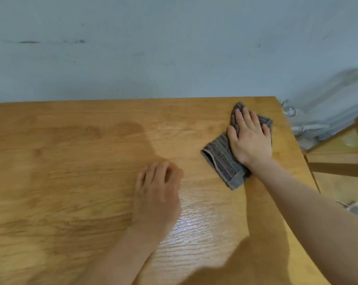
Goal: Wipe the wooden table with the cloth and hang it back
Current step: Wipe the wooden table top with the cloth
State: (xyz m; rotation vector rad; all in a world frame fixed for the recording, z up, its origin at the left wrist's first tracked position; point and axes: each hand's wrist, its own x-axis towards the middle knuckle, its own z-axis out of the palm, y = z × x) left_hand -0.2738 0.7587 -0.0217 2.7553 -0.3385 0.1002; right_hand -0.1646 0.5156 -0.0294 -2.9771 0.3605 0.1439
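Grey cloth pressed flat near the far right corner

The right hand lies on the folded cloth with fingers straight and spread, pressing it onto the wooden table close to the far and right edges. The left hand rests mid-table, fingers loosely curled, holding nothing. Bare wood stretches leftward, meeting the blue-grey wall.

One cloth; one table (two hands)

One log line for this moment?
step: wiping | right hand: flat on cloth, far right corner | left hand: resting on table
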